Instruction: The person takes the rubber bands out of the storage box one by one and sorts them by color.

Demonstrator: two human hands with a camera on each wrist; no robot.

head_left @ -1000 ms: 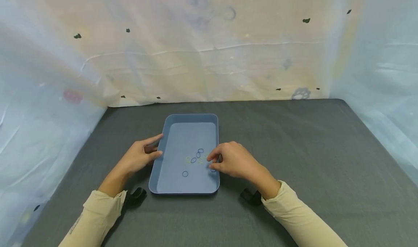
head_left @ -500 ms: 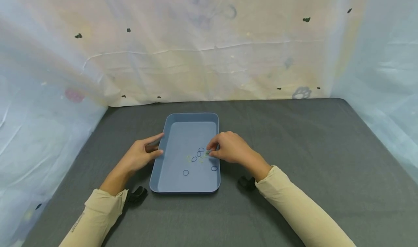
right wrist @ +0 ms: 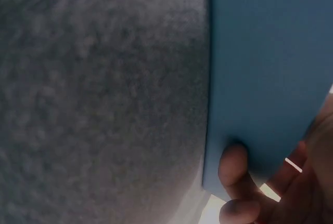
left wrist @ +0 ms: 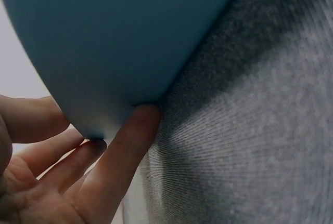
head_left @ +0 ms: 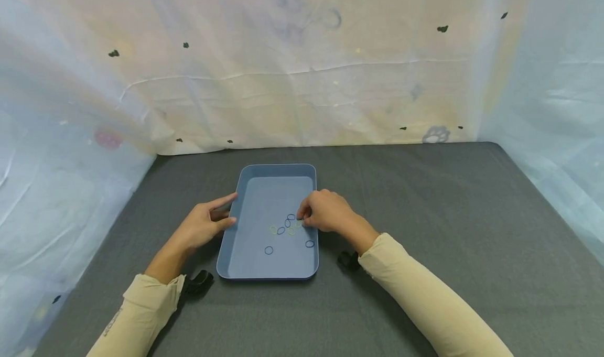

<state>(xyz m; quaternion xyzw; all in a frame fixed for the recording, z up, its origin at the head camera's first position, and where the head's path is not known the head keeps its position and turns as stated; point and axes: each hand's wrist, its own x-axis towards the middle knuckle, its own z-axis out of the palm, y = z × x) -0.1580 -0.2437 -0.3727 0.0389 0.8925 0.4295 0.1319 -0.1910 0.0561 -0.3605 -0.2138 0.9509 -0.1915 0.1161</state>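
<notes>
A blue tray point(head_left: 264, 194) lies on the grey cloth. Inside it are several thin rings that look like rubber bands, among them a dark blue band point(head_left: 268, 246) near the front and a yellow-green band point(head_left: 271, 226). My left hand point(head_left: 200, 226) rests against the tray's left side, its thumb and fingers fairly straight; the left wrist view shows fingertips touching the outer wall point(left wrist: 119, 37). My right hand point(head_left: 327, 210) reaches over the right rim, thumb and index fingertips down by a yellow-green band beside the dark blue cluster. Whether they pinch a band is hidden.
Grey cloth point(head_left: 424, 215) covers the table around the tray. A pale patterned curtain point(head_left: 302, 100) hangs behind it, with bluish sheets at both sides. Black camera mounts point(head_left: 200, 281) sit at my wrists.
My right hand has moved away from me inside the tray, uncovering the dark blue band near the right wall, and its fingertips have drawn closer together. The left hand has stayed put.
</notes>
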